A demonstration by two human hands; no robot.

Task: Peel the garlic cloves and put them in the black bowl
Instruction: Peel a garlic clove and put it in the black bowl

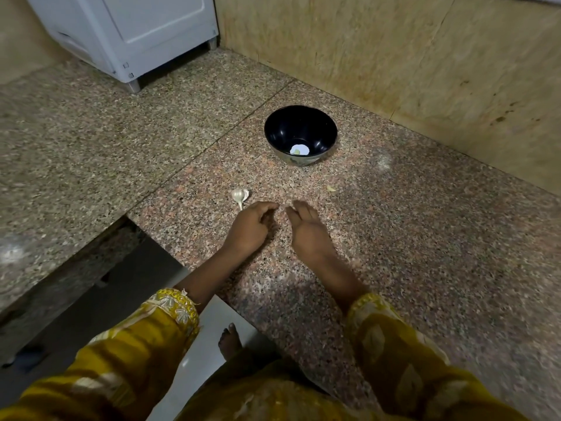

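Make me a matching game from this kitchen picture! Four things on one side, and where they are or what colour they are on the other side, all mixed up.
Things:
1. black bowl
2. garlic
3. white appliance
4. sleeves

Clues:
A. yellow
B. lying on the counter, just beyond the left hand
C. standing on short legs, at the far left
D. upright on the counter, close to the wall

Right pairs: 1-D, 2-B, 3-C, 4-A.
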